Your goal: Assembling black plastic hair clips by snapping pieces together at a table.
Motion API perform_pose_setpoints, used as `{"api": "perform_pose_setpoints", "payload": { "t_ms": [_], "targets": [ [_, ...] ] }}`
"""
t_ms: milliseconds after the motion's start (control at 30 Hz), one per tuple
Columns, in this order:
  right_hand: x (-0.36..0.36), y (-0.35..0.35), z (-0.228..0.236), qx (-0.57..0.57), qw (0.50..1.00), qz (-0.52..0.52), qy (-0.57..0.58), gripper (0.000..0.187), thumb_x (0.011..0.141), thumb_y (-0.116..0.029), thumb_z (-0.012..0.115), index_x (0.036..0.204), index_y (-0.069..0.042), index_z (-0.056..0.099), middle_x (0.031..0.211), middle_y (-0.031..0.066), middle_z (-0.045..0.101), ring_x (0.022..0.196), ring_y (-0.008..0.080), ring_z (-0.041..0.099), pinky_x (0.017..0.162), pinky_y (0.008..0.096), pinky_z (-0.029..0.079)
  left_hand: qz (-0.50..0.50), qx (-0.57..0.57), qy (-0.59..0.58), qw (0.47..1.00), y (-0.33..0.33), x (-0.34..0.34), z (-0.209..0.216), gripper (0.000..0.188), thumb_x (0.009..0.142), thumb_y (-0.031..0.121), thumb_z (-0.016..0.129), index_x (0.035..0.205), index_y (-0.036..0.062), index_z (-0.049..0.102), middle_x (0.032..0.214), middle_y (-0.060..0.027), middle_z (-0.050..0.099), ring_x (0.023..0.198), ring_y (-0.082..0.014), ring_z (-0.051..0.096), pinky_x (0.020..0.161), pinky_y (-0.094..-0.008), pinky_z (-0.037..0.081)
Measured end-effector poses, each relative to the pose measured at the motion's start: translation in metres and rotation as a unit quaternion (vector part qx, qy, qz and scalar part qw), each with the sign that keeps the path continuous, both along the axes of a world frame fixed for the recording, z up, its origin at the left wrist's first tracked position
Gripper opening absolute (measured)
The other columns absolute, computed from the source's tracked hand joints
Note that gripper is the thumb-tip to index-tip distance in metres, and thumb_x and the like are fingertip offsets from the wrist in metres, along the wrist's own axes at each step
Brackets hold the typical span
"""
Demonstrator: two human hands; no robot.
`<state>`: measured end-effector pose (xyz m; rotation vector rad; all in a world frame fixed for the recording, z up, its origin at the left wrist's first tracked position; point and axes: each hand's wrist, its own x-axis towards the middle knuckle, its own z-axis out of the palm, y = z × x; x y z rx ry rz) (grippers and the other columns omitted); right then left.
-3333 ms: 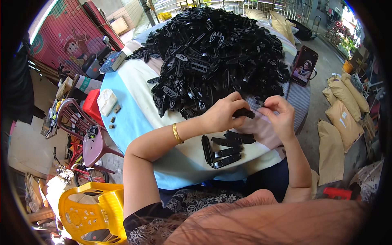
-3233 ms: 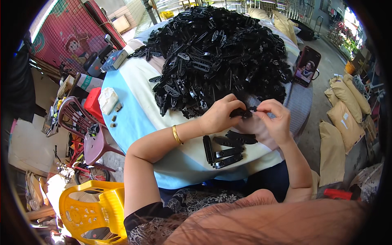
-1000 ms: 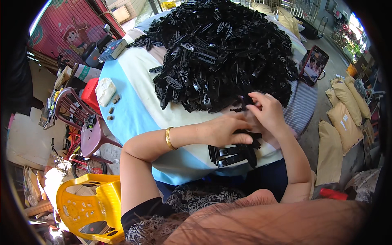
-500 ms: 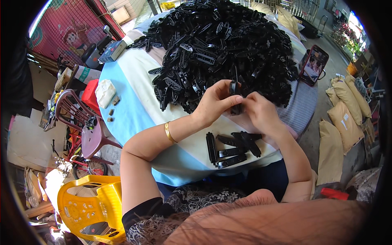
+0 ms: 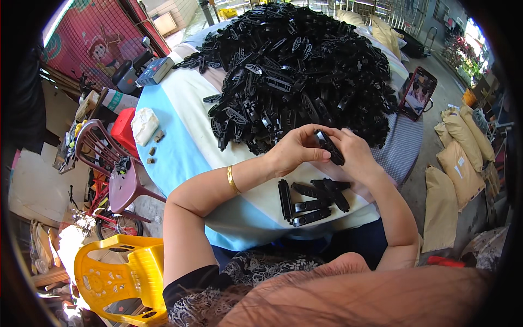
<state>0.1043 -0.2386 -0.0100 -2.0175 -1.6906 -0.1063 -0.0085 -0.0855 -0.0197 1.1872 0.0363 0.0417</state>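
Note:
Between my two hands is a long black plastic part (image 5: 329,147), tilted, with its upper end farther left. My left hand (image 5: 297,147) grips it from the left, thumb along its near side. On its other side, the fingers of my right hand (image 5: 354,151) are closed against it. Just beyond my hands rises a big pile of similar black plastic parts (image 5: 294,71). Nearer to me, below my wrists, several black parts (image 5: 311,205) lie in a small group on the striped tablecloth (image 5: 218,212), some crossing over one another.
A phone (image 5: 418,94) stands upright at the table's right edge. On the left side lie a white crumpled bag (image 5: 144,126), small brown pieces (image 5: 152,151) and a blue box (image 5: 156,72). A yellow chair (image 5: 117,275) is at lower left; tan sacks (image 5: 456,163) rest on the floor at right.
The black part has turned from nearly upright to a slant, and more of it shows. My right hand has shifted slightly nearer the left, its fingers now against the part.

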Motion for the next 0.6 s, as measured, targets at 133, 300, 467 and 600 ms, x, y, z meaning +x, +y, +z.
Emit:
{"api": "perform_pose_setpoints", "payload": {
  "t_ms": [133,300,467,600],
  "targets": [
    [0.024,0.000,-0.015,0.005,0.999,0.000,-0.052,0.017,0.074,-0.010,0.063,0.091,-0.006,0.064,0.092,0.0062,0.058,0.082,0.0251,0.058,0.070,0.0376,0.050,-0.006,0.009,0.016,1.000,0.001,0.000,0.004,0.041,0.079,0.000,0.069,0.116,0.0017,0.053,0.095,-0.0058,0.062,0.085,-0.0135,0.062,0.080,-0.0291,0.053],
    [0.025,-0.004,-0.022,0.199,0.949,-0.087,0.229,0.018,0.074,-0.003,0.070,0.091,0.000,0.064,0.080,0.0119,0.067,0.067,0.0182,0.066,0.060,0.0255,0.051,0.020,0.104,0.007,0.994,-0.001,0.002,0.000,0.035,0.078,0.005,0.071,0.108,0.0000,0.055,0.093,-0.0068,0.063,0.083,-0.0140,0.063,0.075,-0.0279,0.055],
    [-0.013,-0.018,0.010,0.218,0.946,-0.037,0.239,0.013,0.073,-0.002,0.073,0.081,0.002,0.064,0.078,0.0088,0.066,0.066,0.0124,0.062,0.058,0.0233,0.049,0.048,0.103,-0.011,0.993,-0.005,-0.001,0.000,0.030,0.076,0.004,0.073,0.099,-0.0016,0.054,0.087,-0.0075,0.064,0.077,-0.0134,0.063,0.070,-0.0262,0.054],
    [-0.019,-0.011,0.006,0.282,0.958,0.008,0.055,0.011,0.071,0.002,0.069,0.081,0.001,0.064,0.076,0.0102,0.064,0.068,0.0237,0.063,0.060,0.0292,0.051,0.065,0.116,-0.015,0.991,-0.003,0.001,-0.001,0.030,0.075,0.004,0.073,0.097,-0.0019,0.054,0.088,-0.0087,0.064,0.077,-0.0136,0.063,0.070,-0.0267,0.054]
  ]
}}
